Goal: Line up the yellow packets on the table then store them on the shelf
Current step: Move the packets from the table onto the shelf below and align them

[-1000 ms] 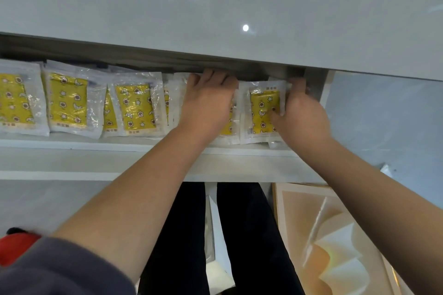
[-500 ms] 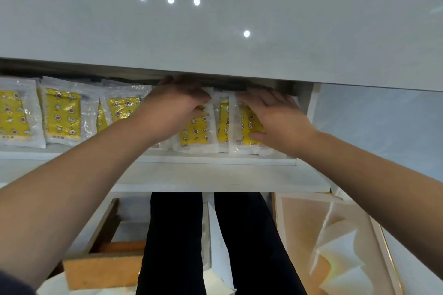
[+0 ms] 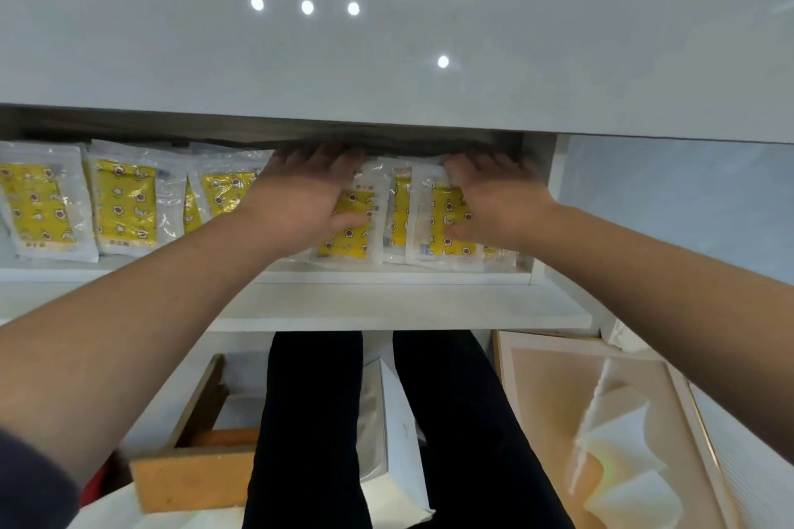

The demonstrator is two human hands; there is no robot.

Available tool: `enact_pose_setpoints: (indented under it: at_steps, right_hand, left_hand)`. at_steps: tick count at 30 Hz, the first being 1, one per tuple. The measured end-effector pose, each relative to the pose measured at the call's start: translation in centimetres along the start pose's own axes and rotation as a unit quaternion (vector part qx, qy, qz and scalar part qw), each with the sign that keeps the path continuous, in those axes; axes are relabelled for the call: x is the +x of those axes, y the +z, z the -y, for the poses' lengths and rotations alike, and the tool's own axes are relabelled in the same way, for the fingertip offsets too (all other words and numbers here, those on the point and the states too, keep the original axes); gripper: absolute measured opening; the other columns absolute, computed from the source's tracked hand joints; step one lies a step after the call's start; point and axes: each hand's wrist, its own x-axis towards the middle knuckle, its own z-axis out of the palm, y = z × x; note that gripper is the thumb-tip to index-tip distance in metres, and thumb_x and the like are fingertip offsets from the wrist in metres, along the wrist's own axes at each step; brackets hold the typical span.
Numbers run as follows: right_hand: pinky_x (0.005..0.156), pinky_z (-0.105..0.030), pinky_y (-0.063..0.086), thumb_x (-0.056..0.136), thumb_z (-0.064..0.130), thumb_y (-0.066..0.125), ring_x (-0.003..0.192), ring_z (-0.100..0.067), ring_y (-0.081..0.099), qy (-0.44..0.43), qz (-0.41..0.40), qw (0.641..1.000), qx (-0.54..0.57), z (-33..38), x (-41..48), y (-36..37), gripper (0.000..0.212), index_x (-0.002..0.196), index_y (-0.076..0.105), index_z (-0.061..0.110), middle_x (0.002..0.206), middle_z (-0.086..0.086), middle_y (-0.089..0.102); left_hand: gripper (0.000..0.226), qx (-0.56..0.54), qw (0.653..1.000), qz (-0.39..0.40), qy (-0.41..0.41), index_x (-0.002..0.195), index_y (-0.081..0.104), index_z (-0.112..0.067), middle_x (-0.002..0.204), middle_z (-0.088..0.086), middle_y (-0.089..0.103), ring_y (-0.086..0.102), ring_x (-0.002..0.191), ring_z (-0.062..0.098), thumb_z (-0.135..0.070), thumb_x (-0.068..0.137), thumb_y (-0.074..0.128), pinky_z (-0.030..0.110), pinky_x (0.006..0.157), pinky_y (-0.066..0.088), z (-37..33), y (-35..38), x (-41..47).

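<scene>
Several yellow packets in clear wrappers stand in a row on the white shelf (image 3: 386,277) under the table top. My left hand (image 3: 307,195) lies flat, fingers spread, on a packet (image 3: 350,236) near the middle of the row. My right hand (image 3: 494,193) lies flat on the packet (image 3: 447,228) at the right end, its fingertips at the packet's top edge. Between them another packet (image 3: 399,219) shows edge-on. Further left stand three more packets (image 3: 36,206) (image 3: 124,202) (image 3: 223,193). The backs of the packets are hidden in shadow.
The grey table top (image 3: 386,34) overhangs the shelf. The shelf's right wall (image 3: 539,202) stands just past my right hand. Below are my dark trouser legs (image 3: 313,421), a wooden box (image 3: 193,472), a white box (image 3: 399,442) and a beige framed panel (image 3: 580,421).
Both hands went from gripping the packets' tops to lying flat on them. The right-hand packets now lean back, and the view has tilted down a little.
</scene>
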Motion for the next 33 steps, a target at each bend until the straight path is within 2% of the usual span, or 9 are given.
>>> enact_pose_setpoints:
  at_steps: [3, 5, 7, 11, 17, 20, 25, 29, 33]
  right_hand:
    - [0.114, -0.057, 0.018, 0.076, 0.060, 0.064, 0.140, -0.033, 0.026, 0.009, -0.006, 1.000, 0.001, 1.6, 0.2, -1.3, 0.094, 0.150, 0.016, 0.028, 0.154, -0.005, 0.025]
    - [0.115, -0.055, 0.015, 0.080, 0.059, 0.060, 0.143, -0.034, 0.020, -0.015, -0.029, 0.999, 0.030, 3.8, 0.6, -2.1, 0.093, 0.153, 0.010, 0.028, 0.158, -0.005, 0.020]
    - [0.116, -0.050, 0.016, 0.084, 0.057, 0.055, 0.142, -0.033, 0.022, -0.060, -0.046, 0.995, 0.058, 6.6, 1.2, -2.9, 0.087, 0.153, 0.012, 0.026, 0.157, -0.006, 0.023]
    - [0.115, -0.046, 0.024, 0.086, 0.056, 0.056, 0.141, -0.032, 0.027, -0.106, -0.042, 0.989, 0.095, 12.6, 3.9, -3.3, 0.085, 0.153, 0.014, 0.026, 0.156, -0.006, 0.026]
    - [0.107, -0.044, 0.030, 0.081, 0.051, 0.065, 0.137, -0.024, 0.032, -0.109, -0.043, 0.992, 0.044, 17.3, 5.7, -2.0, 0.079, 0.147, 0.026, 0.031, 0.151, 0.003, 0.034]
    - [0.108, -0.044, 0.028, 0.083, 0.046, 0.066, 0.136, -0.024, 0.033, -0.097, -0.045, 0.994, 0.022, 16.9, 5.3, -1.8, 0.076, 0.146, 0.028, 0.030, 0.149, 0.003, 0.036]
    - [0.116, -0.049, 0.016, 0.081, 0.059, 0.061, 0.139, -0.030, 0.028, -0.080, -0.033, 0.995, 0.044, 18.4, 6.1, -3.2, 0.087, 0.150, 0.018, 0.030, 0.153, -0.003, 0.030]
    - [0.119, -0.050, 0.008, 0.081, 0.063, 0.060, 0.146, -0.029, 0.016, -0.127, -0.038, 0.990, 0.047, 21.9, 7.6, -3.7, 0.096, 0.154, 0.008, 0.027, 0.160, -0.003, 0.016]
    - [0.119, -0.048, 0.008, 0.081, 0.065, 0.058, 0.146, -0.025, 0.017, -0.167, -0.048, 0.985, 0.015, 25.2, 9.0, -3.2, 0.095, 0.153, 0.011, 0.023, 0.158, -0.002, 0.021]
  left_hand:
    - [0.085, -0.021, 1.000, -0.017, 0.001, 0.152, 0.017, -0.021, 0.158, 0.010, 0.021, 0.017, 0.146, 0.029, -0.062, 0.085, 0.051, 0.050, 0.118, 0.012, 1.8, -0.6, -1.4]
    - [0.085, -0.026, 0.998, -0.050, -0.002, 0.151, 0.022, -0.021, 0.156, 0.011, 0.027, 0.020, 0.145, 0.028, -0.058, 0.084, 0.057, 0.050, 0.119, 0.009, 3.8, -0.9, -2.8]
    - [0.088, -0.036, 0.998, -0.052, -0.017, 0.151, 0.022, -0.020, 0.155, 0.011, 0.029, 0.023, 0.144, 0.028, -0.057, 0.082, 0.062, 0.048, 0.119, 0.011, 6.4, -1.0, -4.2]
    - [0.096, -0.028, 0.997, 0.039, -0.063, 0.153, 0.011, -0.030, 0.158, 0.007, 0.021, 0.023, 0.143, 0.030, -0.064, 0.078, 0.061, 0.049, 0.117, 0.015, 11.8, -0.2, -5.5]
    - [0.085, 0.043, 0.998, 0.030, 0.030, 0.145, 0.021, -0.039, 0.149, 0.003, 0.035, 0.033, 0.134, 0.032, -0.057, 0.076, 0.068, 0.047, 0.106, 0.031, 12.7, 0.9, -4.9]
    - [0.089, 0.036, 0.999, 0.022, 0.033, 0.148, 0.019, -0.033, 0.150, 0.002, 0.036, 0.032, 0.136, 0.030, -0.062, 0.077, 0.065, 0.046, 0.108, 0.031, 13.7, 0.8, -5.1]
    - [0.095, -0.051, 0.996, 0.067, 0.005, 0.152, 0.007, -0.034, 0.150, 0.003, 0.040, 0.043, 0.131, 0.027, -0.066, 0.079, 0.059, 0.038, 0.102, 0.040, 16.7, -1.1, -6.4]
    - [0.114, 0.018, 0.993, 0.116, 0.002, 0.151, 0.000, -0.034, 0.154, 0.001, 0.031, 0.037, 0.136, 0.026, -0.077, 0.065, 0.063, 0.037, 0.104, 0.040, 21.7, -0.8, -9.0]
    - [0.107, 0.092, 0.995, 0.024, 0.012, 0.145, 0.027, -0.019, 0.149, 0.009, 0.037, 0.034, 0.135, 0.034, -0.074, 0.062, 0.067, 0.049, 0.112, 0.028, 22.2, 1.7, -9.1]
